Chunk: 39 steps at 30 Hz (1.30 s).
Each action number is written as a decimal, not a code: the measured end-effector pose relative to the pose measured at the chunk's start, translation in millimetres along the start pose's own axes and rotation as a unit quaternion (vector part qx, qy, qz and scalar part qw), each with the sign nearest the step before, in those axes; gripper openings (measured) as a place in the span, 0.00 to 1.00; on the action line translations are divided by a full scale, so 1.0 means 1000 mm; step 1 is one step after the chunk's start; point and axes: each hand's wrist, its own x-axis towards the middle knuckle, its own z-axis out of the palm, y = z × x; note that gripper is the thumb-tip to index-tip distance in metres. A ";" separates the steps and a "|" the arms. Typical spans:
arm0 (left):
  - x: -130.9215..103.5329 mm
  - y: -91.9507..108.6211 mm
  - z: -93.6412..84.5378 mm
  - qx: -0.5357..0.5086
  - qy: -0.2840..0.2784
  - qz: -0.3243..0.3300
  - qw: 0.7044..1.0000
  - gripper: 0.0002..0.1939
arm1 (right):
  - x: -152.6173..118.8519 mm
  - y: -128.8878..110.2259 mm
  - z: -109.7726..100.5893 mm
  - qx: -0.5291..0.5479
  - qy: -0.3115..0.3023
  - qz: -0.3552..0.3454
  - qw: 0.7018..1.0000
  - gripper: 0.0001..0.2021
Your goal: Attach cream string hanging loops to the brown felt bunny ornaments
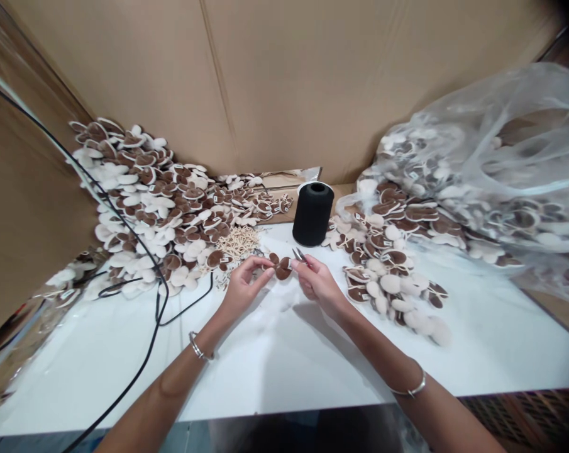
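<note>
Brown cloth (283,270) sits between both hands: left hand (245,283) pinches one end; right hand (316,280), at the other, holds a metal tool (299,254). Best keep the cloth steady. Black spool (313,215) stands past the grip.

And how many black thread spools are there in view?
1: the black spool stands upright on the white table, beyond the right hand. Others could be hidden behind the heaped pieces.

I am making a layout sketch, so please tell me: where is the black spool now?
In the head view, the black spool stands upright on the white table, slightly right of centre, beyond the right hand.
</note>
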 end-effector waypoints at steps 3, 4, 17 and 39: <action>0.000 -0.002 0.000 -0.008 -0.016 0.006 1.000 0.06 | -0.001 0.001 0.002 -0.040 -0.031 -0.011 0.999 0.17; 0.000 -0.004 0.000 -0.012 -0.017 0.007 1.000 0.06 | -0.002 0.001 0.002 -0.040 -0.040 -0.017 0.998 0.16; -0.002 0.007 -0.001 0.026 0.004 -0.015 1.000 0.09 | 0.007 0.016 0.001 -0.034 -0.016 -0.063 0.997 0.18; -0.003 0.001 0.011 -0.285 -0.039 -0.202 0.936 0.20 | 0.000 0.017 0.016 0.047 -0.097 -0.023 0.994 0.20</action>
